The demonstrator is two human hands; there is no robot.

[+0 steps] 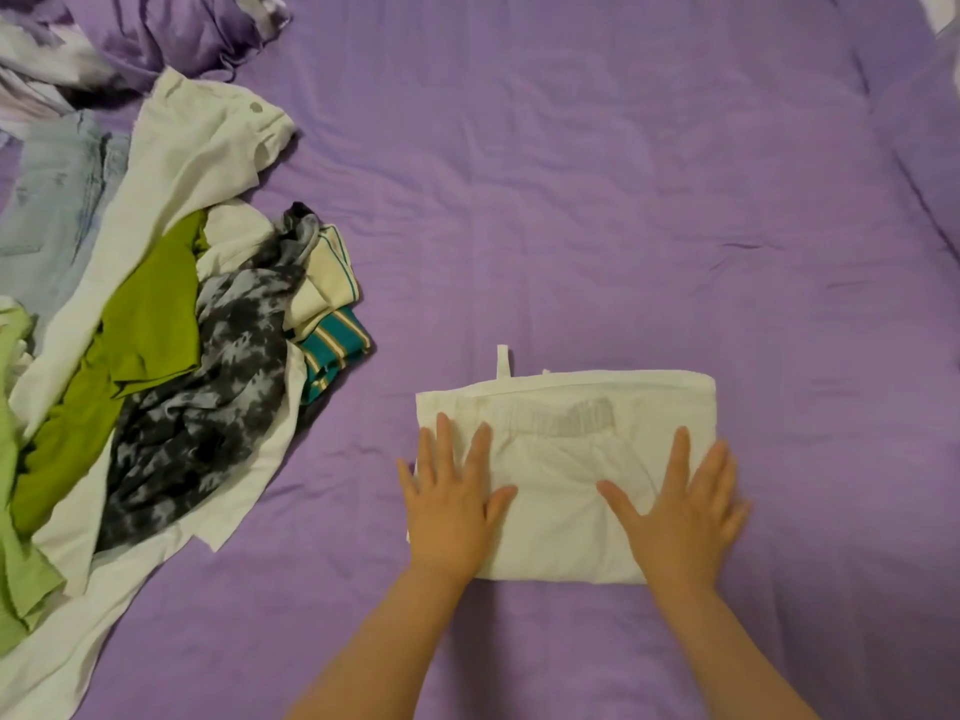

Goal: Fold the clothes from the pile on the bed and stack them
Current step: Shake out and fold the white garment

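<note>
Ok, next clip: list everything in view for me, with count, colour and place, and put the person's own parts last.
folded garment: one, white, near centre of the bed, folded into a rectangle, elastic waistband showing
unfolded pile: one heap, along the left edge
white garment: at least one, white, draped across the pile
green garment: one, olive green, middle of the pile
tie-dye garment: one, black and grey, right side of the pile
striped garment: one, teal and cream, pile's right edge
pale green garment: one, light green, far left
jeans: one, light blue, upper left
bed sheet: one, purple, under everything
left hand: flat on the folded garment's left side
right hand: flat on its right side
</note>
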